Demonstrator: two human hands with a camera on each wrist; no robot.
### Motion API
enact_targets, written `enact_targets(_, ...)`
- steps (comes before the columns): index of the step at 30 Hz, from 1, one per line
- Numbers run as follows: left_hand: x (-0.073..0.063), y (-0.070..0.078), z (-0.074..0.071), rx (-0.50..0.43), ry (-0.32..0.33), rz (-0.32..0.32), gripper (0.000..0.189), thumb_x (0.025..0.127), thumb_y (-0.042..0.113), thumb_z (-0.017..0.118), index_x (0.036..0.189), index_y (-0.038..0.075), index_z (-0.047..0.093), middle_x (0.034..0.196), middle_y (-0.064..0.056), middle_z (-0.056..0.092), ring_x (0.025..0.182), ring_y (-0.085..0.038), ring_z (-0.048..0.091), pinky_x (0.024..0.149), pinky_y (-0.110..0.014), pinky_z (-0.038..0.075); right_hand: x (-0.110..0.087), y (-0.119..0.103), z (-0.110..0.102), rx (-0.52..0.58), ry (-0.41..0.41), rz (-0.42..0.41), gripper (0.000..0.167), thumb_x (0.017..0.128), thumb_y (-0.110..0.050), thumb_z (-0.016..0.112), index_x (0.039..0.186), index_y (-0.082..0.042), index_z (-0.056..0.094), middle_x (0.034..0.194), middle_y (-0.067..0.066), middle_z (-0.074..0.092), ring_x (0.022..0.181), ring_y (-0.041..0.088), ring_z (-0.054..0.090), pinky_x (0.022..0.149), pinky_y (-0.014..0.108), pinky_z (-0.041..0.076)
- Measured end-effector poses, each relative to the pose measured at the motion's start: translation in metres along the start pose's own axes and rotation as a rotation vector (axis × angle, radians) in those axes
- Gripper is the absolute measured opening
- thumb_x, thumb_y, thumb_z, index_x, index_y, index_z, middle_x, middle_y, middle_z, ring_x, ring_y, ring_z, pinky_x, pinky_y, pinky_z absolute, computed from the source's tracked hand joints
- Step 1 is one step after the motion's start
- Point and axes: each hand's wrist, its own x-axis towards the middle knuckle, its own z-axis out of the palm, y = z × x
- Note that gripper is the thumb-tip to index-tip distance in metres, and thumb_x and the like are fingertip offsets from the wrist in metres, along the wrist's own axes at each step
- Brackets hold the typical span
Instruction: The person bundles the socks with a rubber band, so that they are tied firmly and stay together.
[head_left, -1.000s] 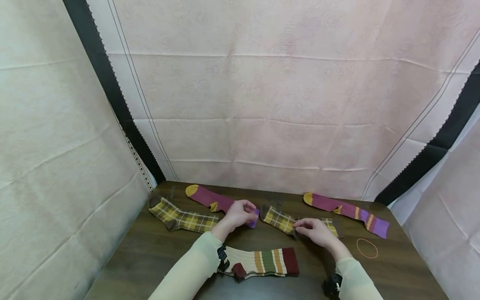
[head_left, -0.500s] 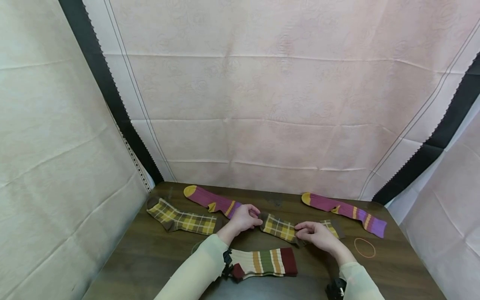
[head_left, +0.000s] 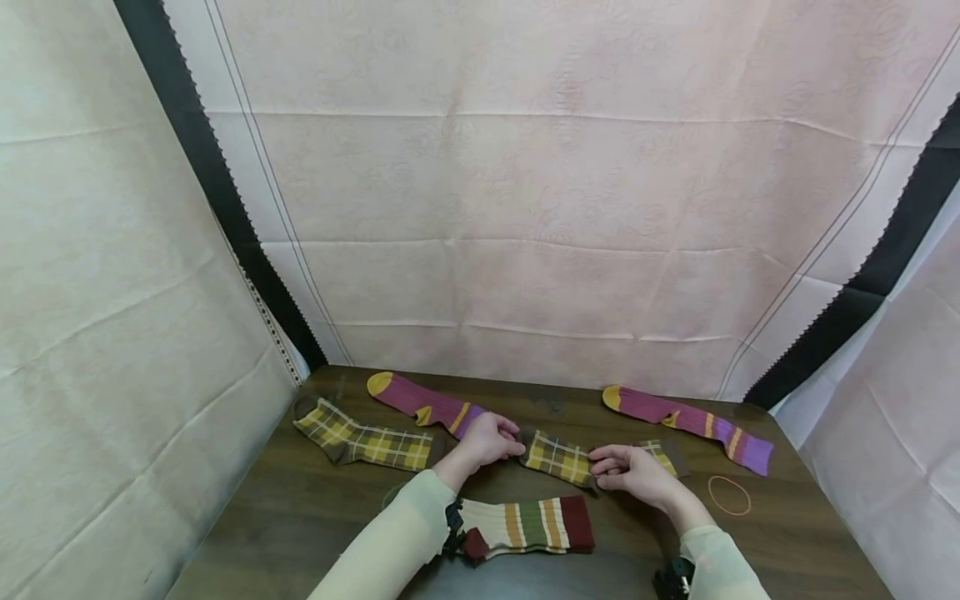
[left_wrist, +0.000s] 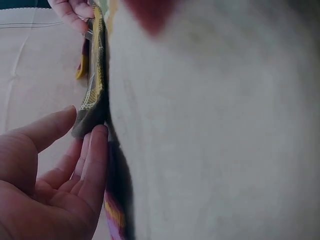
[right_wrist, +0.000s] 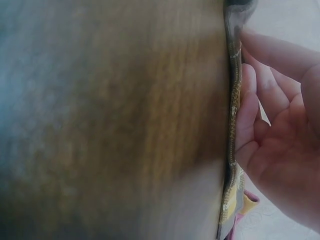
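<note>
A yellow-and-brown plaid sock [head_left: 557, 456] lies on the table between both hands. My left hand [head_left: 487, 446] is at its dark toe; in the left wrist view the thumb [left_wrist: 62, 120] and fingers [left_wrist: 97, 150] pinch the toe from both sides. My right hand [head_left: 637, 475] rests on the middle of the same sock, its fingertips and thumb touching the fabric near the heel and covering part of it. A matching plaid sock [head_left: 382, 444] lies to the left. Behind my left hand is a purple sock with a yellow toe [head_left: 442, 408], its cuff hidden by the hand.
Another purple sock [head_left: 690, 421] lies at the back right. A cream, striped sock pair with maroon cuffs [head_left: 536, 525] lies in front, partly behind my left wrist. A thin orange rubber band [head_left: 729, 496] is on the right of the dark wooden table [head_left: 795, 542]. Pale fabric [head_left: 555, 250] hangs behind.
My left hand moved from the left purple sock's cuff rightward and nearer to the toe of the middle plaid sock. My right hand stays on that sock, shifting only slightly.
</note>
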Motion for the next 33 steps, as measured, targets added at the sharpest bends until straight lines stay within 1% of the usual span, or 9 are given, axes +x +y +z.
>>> enact_targets(4, 0.001, -0.003, 0.002, 0.013, 0.014, 0.0, 0.026, 0.09, 0.007, 0.087, 0.112, -0.001, 0.075, 0.091, -0.004, 0.071, 0.073, -0.019, 0.07, 0.068, -0.036, 0.061, 0.0, 0.0, 0.001, -0.004, -0.005, -0.001, 0.045, 0.1, -0.002, 0.073, 0.141, 0.01, 0.06, 0.12, 0.018, 0.073, 0.11, 0.032, 0.07, 0.084, 0.032, 0.06)
enact_targets(9, 0.001, -0.005, 0.003, 0.057, 0.038, -0.006, 0.018, 0.09, 0.009, 0.088, 0.103, 0.003, 0.077, 0.096, -0.004, 0.071, 0.072, -0.017, 0.069, 0.066, -0.034, 0.059, 0.0, 0.001, 0.002, -0.009, 0.003, -0.009, 0.044, 0.1, -0.003, 0.073, 0.141, 0.01, 0.06, 0.12, 0.019, 0.073, 0.11, 0.032, 0.071, 0.085, 0.033, 0.06)
enact_targets(14, 0.001, -0.005, 0.004, 0.072, 0.049, -0.016, 0.011, 0.093, 0.007, 0.085, 0.097, 0.005, 0.075, 0.104, -0.007, 0.068, 0.073, -0.017, 0.068, 0.066, -0.033, 0.058, 0.0, 0.002, 0.0, -0.055, 0.032, -0.019, 0.041, 0.105, -0.012, 0.071, 0.14, 0.005, 0.063, 0.119, 0.016, 0.075, 0.108, 0.027, 0.072, 0.086, 0.033, 0.06)
enact_targets(17, 0.0, -0.003, 0.004, 0.074, 0.045, -0.015, 0.009, 0.094, 0.006, 0.083, 0.096, 0.005, 0.074, 0.107, -0.008, 0.067, 0.073, -0.017, 0.068, 0.066, -0.033, 0.058, -0.001, 0.005, -0.003, -0.103, 0.101, -0.023, 0.037, 0.106, -0.018, 0.07, 0.138, 0.001, 0.066, 0.118, 0.013, 0.075, 0.106, 0.024, 0.071, 0.083, 0.032, 0.058)
enact_targets(19, -0.001, -0.003, 0.004, 0.077, 0.044, -0.012, 0.009, 0.094, 0.006, 0.083, 0.095, 0.005, 0.074, 0.106, -0.008, 0.067, 0.072, -0.017, 0.068, 0.066, -0.033, 0.058, -0.003, 0.006, -0.006, -0.128, 0.17, -0.019, 0.034, 0.106, -0.018, 0.071, 0.136, -0.002, 0.069, 0.118, 0.011, 0.076, 0.105, 0.023, 0.07, 0.081, 0.032, 0.058)
enact_targets(23, 0.0, -0.002, 0.004, 0.089, 0.048, -0.007, 0.008, 0.094, 0.007, 0.083, 0.095, 0.006, 0.075, 0.103, -0.006, 0.067, 0.071, -0.016, 0.068, 0.066, -0.032, 0.058, -0.008, 0.008, -0.012, -0.167, 0.289, -0.015, 0.032, 0.105, -0.015, 0.071, 0.134, -0.003, 0.07, 0.12, 0.011, 0.075, 0.104, 0.023, 0.071, 0.078, 0.031, 0.058)
enact_targets(29, 0.0, -0.003, 0.004, 0.099, 0.058, 0.013, 0.007, 0.094, 0.005, 0.082, 0.096, 0.004, 0.075, 0.097, -0.005, 0.068, 0.07, -0.018, 0.069, 0.067, -0.034, 0.06, -0.016, 0.012, -0.022, -0.212, 0.359, -0.001, 0.033, 0.104, -0.014, 0.072, 0.135, -0.002, 0.069, 0.124, 0.015, 0.074, 0.107, 0.026, 0.071, 0.079, 0.028, 0.058)
enact_targets(31, 0.0, -0.003, 0.004, 0.1, 0.057, 0.017, 0.007, 0.095, 0.004, 0.08, 0.096, 0.004, 0.074, 0.094, -0.005, 0.068, 0.07, -0.018, 0.069, 0.068, -0.034, 0.06, -0.019, 0.015, -0.026, -0.256, 0.392, 0.003, 0.033, 0.104, -0.013, 0.073, 0.135, -0.002, 0.07, 0.125, 0.016, 0.074, 0.109, 0.027, 0.07, 0.08, 0.03, 0.057)
enact_targets(33, 0.0, -0.004, 0.004, 0.1, 0.057, 0.021, 0.006, 0.095, 0.003, 0.079, 0.097, 0.003, 0.073, 0.092, -0.005, 0.068, 0.069, -0.017, 0.069, 0.068, -0.034, 0.06, -0.022, 0.017, -0.032, -0.309, 0.44, 0.015, 0.032, 0.103, -0.013, 0.073, 0.134, -0.003, 0.07, 0.127, 0.016, 0.073, 0.112, 0.03, 0.07, 0.084, 0.034, 0.058)
